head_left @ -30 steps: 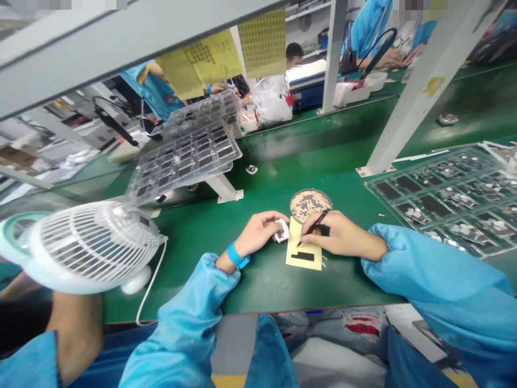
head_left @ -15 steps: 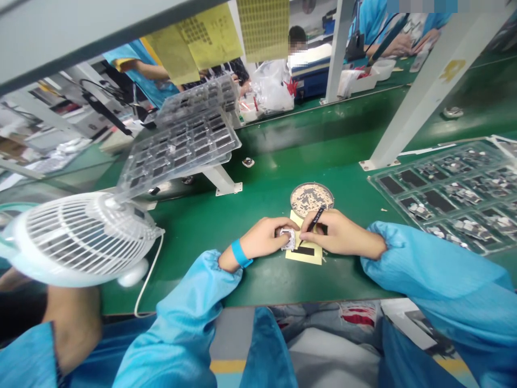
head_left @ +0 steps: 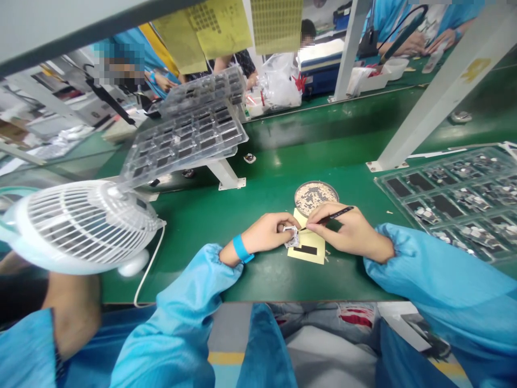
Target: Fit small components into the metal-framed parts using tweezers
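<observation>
My left hand [head_left: 269, 233] is closed on a small white part [head_left: 291, 237] with a squarish frame, holding it by its edge over the yellow paper. In my right hand [head_left: 341, 229] is a pair of black tweezers [head_left: 338, 214], pinched between thumb and fingers. Their tip meets or nearly meets the white part; whether it grips a tiny piece I cannot tell. Under both hands lies the yellow paper [head_left: 309, 257] with a black strip [head_left: 306, 250] on it. Just beyond the hands sits a round dish [head_left: 316, 195] of tiny dark pieces on a pale ground.
A white fan [head_left: 89, 226] stands at the left, its cord on the green bench [head_left: 258, 280]. Clear trays [head_left: 189, 134] rest on a raised support. At the right lies another tray [head_left: 452, 194] of parts. A slanted white post [head_left: 428, 91] rises there. Co-workers sit across the bench.
The tweezers have moved from over the black strip on the paper up to the white part, and now lie flatter. My left hand still holds the white part.
</observation>
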A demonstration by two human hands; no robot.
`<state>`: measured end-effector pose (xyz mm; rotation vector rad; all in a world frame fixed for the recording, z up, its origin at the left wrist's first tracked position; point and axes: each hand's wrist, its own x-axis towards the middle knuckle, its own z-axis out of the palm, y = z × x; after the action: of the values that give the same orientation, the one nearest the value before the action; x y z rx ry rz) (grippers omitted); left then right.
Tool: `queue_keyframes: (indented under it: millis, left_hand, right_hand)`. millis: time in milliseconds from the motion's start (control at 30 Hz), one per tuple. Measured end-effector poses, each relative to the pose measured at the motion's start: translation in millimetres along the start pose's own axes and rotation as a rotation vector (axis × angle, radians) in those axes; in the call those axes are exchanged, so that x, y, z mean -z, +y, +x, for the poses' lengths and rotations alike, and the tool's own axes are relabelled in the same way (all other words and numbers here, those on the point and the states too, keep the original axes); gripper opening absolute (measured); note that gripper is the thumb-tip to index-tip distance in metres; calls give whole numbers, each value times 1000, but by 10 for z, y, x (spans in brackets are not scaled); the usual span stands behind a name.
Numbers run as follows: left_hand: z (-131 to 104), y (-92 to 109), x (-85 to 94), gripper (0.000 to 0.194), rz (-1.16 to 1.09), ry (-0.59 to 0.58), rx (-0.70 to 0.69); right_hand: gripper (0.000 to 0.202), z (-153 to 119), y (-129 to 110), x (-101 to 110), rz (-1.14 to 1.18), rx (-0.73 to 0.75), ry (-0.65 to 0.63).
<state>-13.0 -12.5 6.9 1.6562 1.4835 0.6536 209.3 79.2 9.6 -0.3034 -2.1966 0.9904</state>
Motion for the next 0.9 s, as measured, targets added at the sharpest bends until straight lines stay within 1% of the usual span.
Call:
queue_keyframes:
  millis: [167,367,500,633,700,767,900]
  left_hand:
    - [-1,-27,-2,26,32,-2,8]
    - [11,-42,-8,26,24,-1,14]
    - [15,-53,-11,27,16,6,21]
    - [17,-48,10,28,-26,-15,19]
    - [20,-41,36,30,-71,-50,6]
    - [25,-31,66,32,-136,-95,2]
    - [35,-5,114,30,-285,-146,42]
  right_hand:
    - [5,3,21,-34,-5,70,-53]
    - [6,1,38,-53,-8,90,-63]
    - [5,-3,18,-88,-56,97,-76]
    - [6,-9,-32,-93,-55,93,-40]
    - [6,-10,-47,-80,-38,54,-12]
    - [6,-11,-44,-67,-12,-13,-12]
    - [14,-7,8,-67,72,-209,-14]
